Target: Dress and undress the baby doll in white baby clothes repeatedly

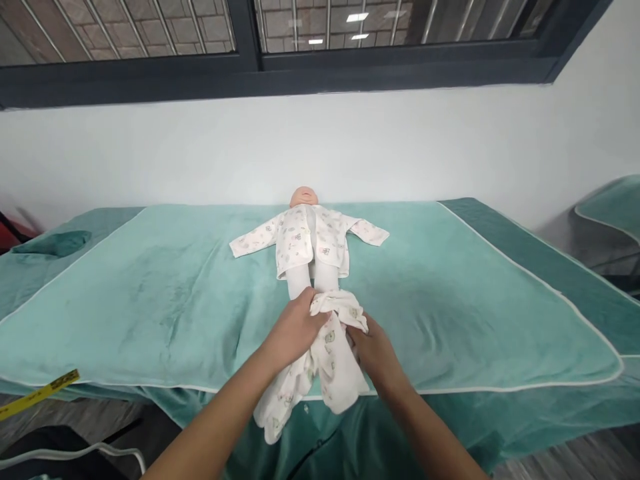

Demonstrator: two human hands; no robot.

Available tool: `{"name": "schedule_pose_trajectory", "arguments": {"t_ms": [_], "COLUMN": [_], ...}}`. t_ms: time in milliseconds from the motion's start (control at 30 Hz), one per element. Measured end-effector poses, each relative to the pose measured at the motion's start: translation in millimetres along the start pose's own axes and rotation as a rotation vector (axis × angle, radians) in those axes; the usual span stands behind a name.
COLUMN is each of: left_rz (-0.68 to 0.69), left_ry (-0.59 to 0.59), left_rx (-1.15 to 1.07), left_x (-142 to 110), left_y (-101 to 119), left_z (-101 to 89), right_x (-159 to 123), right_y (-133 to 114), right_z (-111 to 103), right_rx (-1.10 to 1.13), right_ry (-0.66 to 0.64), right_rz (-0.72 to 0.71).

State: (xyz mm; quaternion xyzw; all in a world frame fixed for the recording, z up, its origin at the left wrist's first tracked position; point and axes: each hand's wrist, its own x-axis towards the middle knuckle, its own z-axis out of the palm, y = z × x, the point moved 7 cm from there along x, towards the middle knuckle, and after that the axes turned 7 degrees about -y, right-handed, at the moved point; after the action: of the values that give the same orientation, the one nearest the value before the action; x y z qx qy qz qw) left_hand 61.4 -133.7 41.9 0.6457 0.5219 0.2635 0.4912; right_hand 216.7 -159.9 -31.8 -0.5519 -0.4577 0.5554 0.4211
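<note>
A baby doll (304, 196) lies on its back on a green blanket, its head toward the wall. It wears a white printed jacket (295, 237) with the sleeves spread wide. Below the jacket its white legs (327, 276) point toward me. White printed baby pants (336, 367) are gathered around the lower legs, and the pant legs hang toward the near edge. My left hand (299, 327) is closed on the bunched waistband from the left. From the right, my right hand (373, 343) grips the same bunched cloth. The doll's feet are hidden by the cloth and my hands.
The green blanket (150, 287) with white piping covers the bed. A yellow strip (40, 393) juts in at the lower left, above a pale cable (65, 455). Behind stand a white wall (200, 153) and a dark-framed window (280, 80). A green-covered piece (615, 207) is at the right.
</note>
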Motion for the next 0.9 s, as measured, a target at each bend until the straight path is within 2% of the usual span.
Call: {"name": "schedule_pose_trajectory", "arguments": {"t_ms": [100, 233, 333, 433, 500, 633, 700, 800, 900], "left_rz": [-0.031, -0.127, -0.137, -0.096, -0.064, 0.003, 0.005, -0.014, -0.045], "left_ry": [-0.057, -0.259, -0.326, -0.354, -0.327, -0.174, -0.100, -0.026, -0.063], "left_rx": [-0.063, -0.442, -0.674, -0.784, -0.804, -0.782, -0.740, -0.672, -0.656], "left_x": [8.5, 6.7, 5.0, 6.4, 10.2, 26.8, 36.2, 44.7, 44.0], "left_y": [1.3, 1.3, 3.2, 4.5, 4.4, 5.2, 4.9, 3.6, 2.8], "left_z": [1.7, 12.2, 16.0, 16.3, 13.0, 1.3, -3.2, -8.2, -6.6], "right_x": [4.5, 2.3, -0.1, 4.7, 14.3, 43.7, 59.0, 74.8, 80.3], "right_y": [6.7, -2.5, -18.1, -30.4, -35.4, -38.5, -36.7, -33.0, -31.8], "right_z": [5.0, 12.6, 17.9, 12.6, 3.7, -13.8, -17.4, -18.8, -19.9], "right_rx": [0.239, 0.496, 0.564, 0.499, 0.380, 0.080, 0.008, 0.012, 0.068], "right_ry": [-0.082, -0.220, -0.277, -0.216, -0.138, 0.052, 0.106, 0.121, 0.089], "right_rz": [0.070, 0.063, 0.044, -0.011, -0.095, -0.250, -0.242, -0.176, -0.160]}}
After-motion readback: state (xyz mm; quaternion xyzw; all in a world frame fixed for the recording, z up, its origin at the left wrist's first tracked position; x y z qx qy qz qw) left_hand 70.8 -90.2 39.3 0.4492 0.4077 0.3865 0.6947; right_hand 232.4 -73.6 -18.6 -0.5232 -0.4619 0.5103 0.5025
